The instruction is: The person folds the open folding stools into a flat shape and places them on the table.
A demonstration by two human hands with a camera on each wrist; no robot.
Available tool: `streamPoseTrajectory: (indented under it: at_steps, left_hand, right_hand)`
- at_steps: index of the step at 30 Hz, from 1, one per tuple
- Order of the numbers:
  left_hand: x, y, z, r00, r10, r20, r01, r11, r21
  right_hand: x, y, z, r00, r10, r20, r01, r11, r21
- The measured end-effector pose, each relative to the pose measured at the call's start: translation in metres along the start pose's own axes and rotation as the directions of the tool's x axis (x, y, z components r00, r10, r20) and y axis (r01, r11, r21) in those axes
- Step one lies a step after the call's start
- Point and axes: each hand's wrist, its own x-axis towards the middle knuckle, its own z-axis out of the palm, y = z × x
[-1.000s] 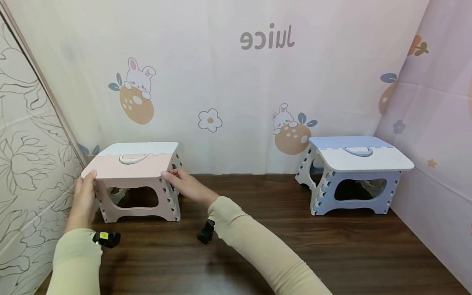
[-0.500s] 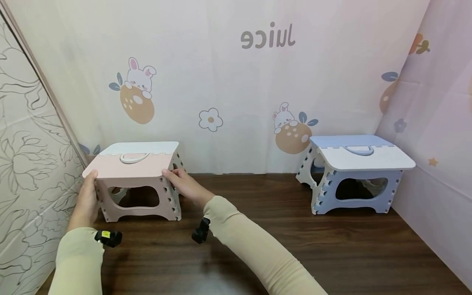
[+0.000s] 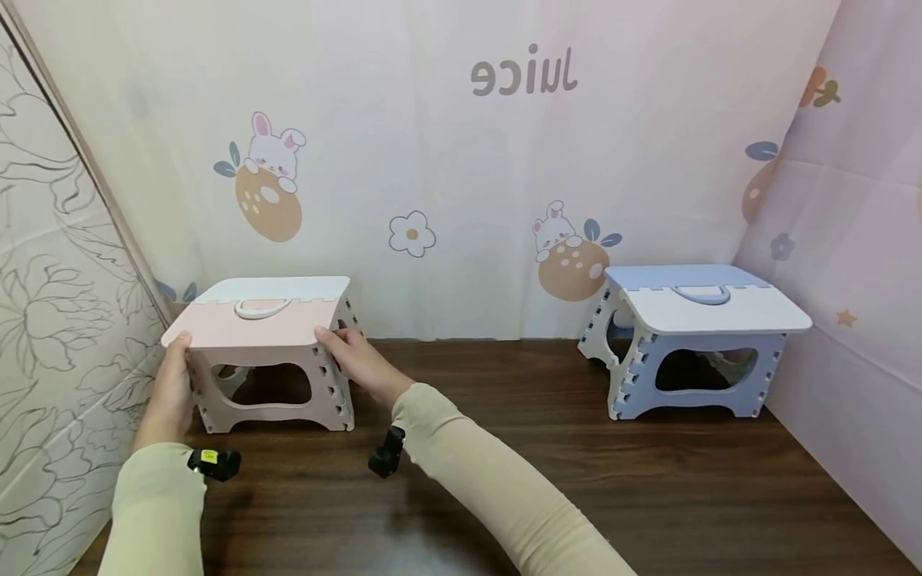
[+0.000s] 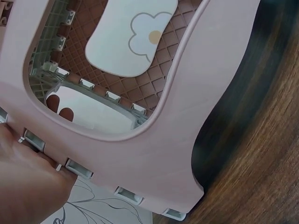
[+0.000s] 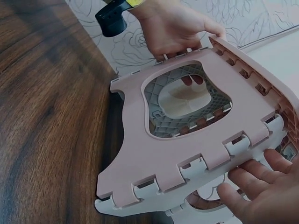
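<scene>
A pink and white folding stool (image 3: 245, 329) stands unfolded at the left, against the back curtain. My left hand (image 3: 170, 390) grips its left side, thumb at the front corner of the seat; two fingertips (image 4: 53, 102) show inside through the front opening in the left wrist view. My right hand (image 3: 366, 370) holds the stool's right side, its thumb on the seat's front right corner. In the right wrist view, the fingers (image 5: 252, 179) of that hand lie along the white side panel (image 5: 191, 170). A white carry handle (image 3: 261, 314) is set in the seat.
A second folding stool (image 3: 713, 316), blue and white, stands unfolded at the right by the side curtain (image 3: 850, 264). Dark wood-grain surface (image 3: 504, 416) runs beneath both. A line-drawn flower panel (image 3: 58, 320) borders the left side, close to my left hand.
My right wrist and forearm have shifted slightly left, and my left forearm slightly right. Both hands keep their hold on the pink stool, which stands where it was.
</scene>
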Motion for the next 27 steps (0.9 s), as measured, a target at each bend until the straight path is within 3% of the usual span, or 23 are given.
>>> streamPoseTrajectory:
  at_steps: [6, 14, 27]
  left_hand:
    - [0.0, -0.001, 0.0, 1.0, -0.023, 0.012, 0.023, 1.0, -0.007]
    - [-0.002, 0.002, 0.0, 1.0, 0.013, 0.014, -0.013, 1.0, 0.019]
    - [-0.001, 0.002, 0.002, 0.999, -0.02, 0.043, 0.02, 1.0, 0.006]
  right_hand:
    - [-0.002, -0.003, -0.001, 0.999, 0.035, -0.008, -0.035, 0.999, -0.028]
    - [-0.001, -0.009, -0.005, 0.999, 0.021, 0.029, -0.02, 0.999, -0.042]
    - [-0.005, -0.01, -0.01, 1.0, 0.014, 0.011, -0.013, 0.991, -0.135]
